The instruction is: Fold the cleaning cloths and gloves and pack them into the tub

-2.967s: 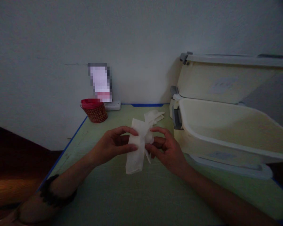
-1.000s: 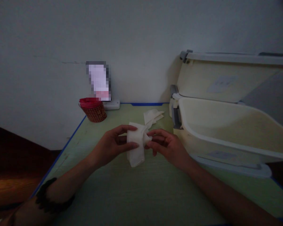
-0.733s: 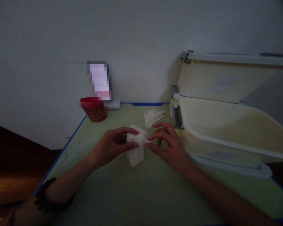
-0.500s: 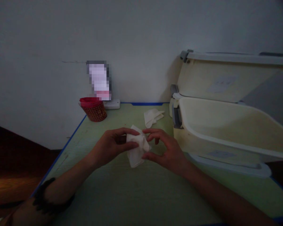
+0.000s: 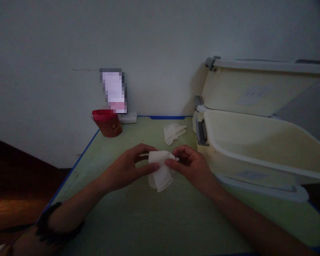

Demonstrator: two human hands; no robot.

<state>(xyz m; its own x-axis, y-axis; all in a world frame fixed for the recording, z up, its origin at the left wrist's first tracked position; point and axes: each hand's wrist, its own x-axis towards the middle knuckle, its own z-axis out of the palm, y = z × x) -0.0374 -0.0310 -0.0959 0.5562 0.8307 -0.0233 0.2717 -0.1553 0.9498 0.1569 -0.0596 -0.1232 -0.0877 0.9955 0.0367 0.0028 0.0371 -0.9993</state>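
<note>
A white tissue [image 5: 161, 174], partly folded, is held up between my two hands above the green table. My left hand [image 5: 131, 166] pinches its left side, thumb in front and fingers behind. At its upper right, my right hand [image 5: 190, 163] grips a gathered edge between thumb and fingers; some of these fingertips are hidden behind the tissue. Beyond the hands, a second crumpled tissue [image 5: 173, 133] lies on the table.
On the right stands a large cream storage box [image 5: 229, 156] with its lid [image 5: 245, 89] raised. A small red woven basket [image 5: 109, 126] is at the back left, beside a blurred-out phone [image 5: 114, 87] on a white base [image 5: 129, 117]. Blue trim edges the table [image 5: 117, 220].
My right hand has closed on the tissue's right edge, where its fingers were spread before. The tissue has turned and shifted slightly to the right.
</note>
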